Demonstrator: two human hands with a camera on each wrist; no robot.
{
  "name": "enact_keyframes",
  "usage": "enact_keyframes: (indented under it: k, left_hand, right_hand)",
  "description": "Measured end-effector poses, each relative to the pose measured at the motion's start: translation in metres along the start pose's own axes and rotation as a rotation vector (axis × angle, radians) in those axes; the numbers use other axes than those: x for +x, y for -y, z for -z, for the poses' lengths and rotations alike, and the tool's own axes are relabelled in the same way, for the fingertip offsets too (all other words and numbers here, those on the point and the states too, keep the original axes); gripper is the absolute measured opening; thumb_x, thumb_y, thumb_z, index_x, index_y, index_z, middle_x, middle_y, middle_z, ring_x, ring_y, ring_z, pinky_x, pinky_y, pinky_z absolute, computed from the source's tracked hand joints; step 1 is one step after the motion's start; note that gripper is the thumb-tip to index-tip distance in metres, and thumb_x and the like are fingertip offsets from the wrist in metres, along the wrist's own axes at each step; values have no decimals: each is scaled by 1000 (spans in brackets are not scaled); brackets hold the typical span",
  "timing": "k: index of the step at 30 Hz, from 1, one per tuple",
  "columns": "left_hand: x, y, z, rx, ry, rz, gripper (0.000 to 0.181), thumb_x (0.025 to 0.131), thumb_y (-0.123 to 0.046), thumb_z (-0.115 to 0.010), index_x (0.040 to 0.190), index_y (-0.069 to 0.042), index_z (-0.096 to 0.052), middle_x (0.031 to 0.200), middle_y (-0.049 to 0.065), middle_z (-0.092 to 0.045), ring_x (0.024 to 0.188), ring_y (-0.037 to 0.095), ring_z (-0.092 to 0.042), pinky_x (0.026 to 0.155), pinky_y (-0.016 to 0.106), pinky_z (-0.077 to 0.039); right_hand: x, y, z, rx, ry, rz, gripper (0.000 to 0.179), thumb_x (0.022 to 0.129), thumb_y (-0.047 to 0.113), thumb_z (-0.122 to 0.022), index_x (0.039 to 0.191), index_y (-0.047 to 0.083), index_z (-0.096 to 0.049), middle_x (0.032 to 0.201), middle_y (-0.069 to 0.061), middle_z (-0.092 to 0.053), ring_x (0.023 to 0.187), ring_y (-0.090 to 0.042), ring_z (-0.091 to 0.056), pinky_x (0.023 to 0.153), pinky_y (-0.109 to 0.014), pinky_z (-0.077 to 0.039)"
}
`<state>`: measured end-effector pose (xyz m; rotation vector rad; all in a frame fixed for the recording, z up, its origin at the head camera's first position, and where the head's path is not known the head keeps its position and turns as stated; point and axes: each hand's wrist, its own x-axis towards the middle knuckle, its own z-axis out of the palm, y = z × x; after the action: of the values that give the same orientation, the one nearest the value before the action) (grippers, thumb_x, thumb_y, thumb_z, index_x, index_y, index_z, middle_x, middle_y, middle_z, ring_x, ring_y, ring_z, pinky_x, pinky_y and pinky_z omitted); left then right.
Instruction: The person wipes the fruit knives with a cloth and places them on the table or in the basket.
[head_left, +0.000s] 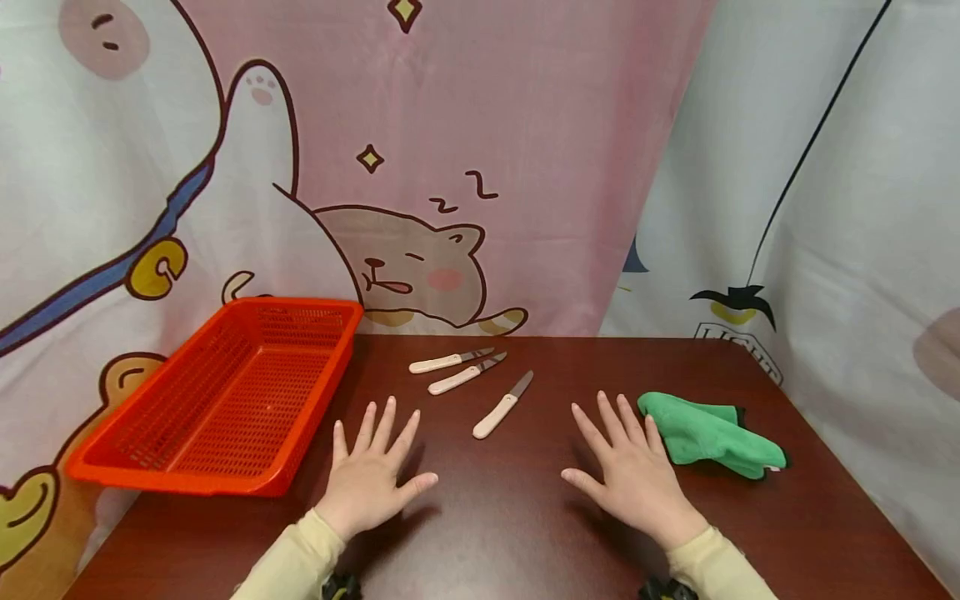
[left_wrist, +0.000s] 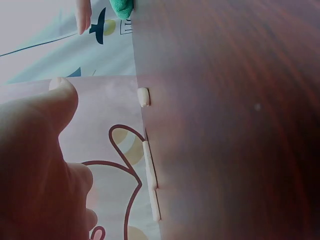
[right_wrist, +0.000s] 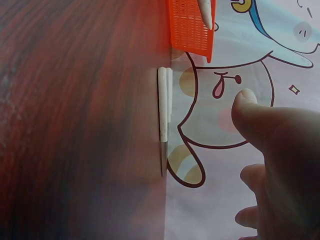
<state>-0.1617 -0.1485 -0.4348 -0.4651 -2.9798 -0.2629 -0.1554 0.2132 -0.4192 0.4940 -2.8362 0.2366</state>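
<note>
Three small knives with white handles lie on the brown table in the head view. The nearest knife points up and to the right; behind it are a middle knife and a far knife, close together. My left hand is spread with straight fingers between the orange basket and the knives, holding nothing. Fingers spread as well, my right hand holds nothing beside a folded green cloth. In the right wrist view the thumb is held apart from the other fingers.
The orange basket, with mesh walls, stands at the table's left. A printed curtain with cartoon animals hangs right behind the table's back edge, and white fabric hangs along the right side.
</note>
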Motion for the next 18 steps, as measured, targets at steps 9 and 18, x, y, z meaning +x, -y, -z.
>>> enact_keyframes:
  k: [9,18]
  left_hand:
    - [0,1,-5,-6,-36,-14,85,88,-69,-54,155,-21,-34,162,17,-16,148,41,-10,108,72,4]
    - [9,-8,1,-19,-49,-41,88,87,-69,-56,155,-17,-34,162,18,-17,148,41,-10,109,70,3]
  right_hand:
    - [-2,-3,-3,0,-8,6,82,87,61,-65,153,19,-39,158,-21,-26,146,-44,-16,108,-69,-15]
    - [2,-8,4,12,-11,10,86,86,57,-68,155,18,-35,159,-23,-22,147,-43,-12,109,-69,-12]
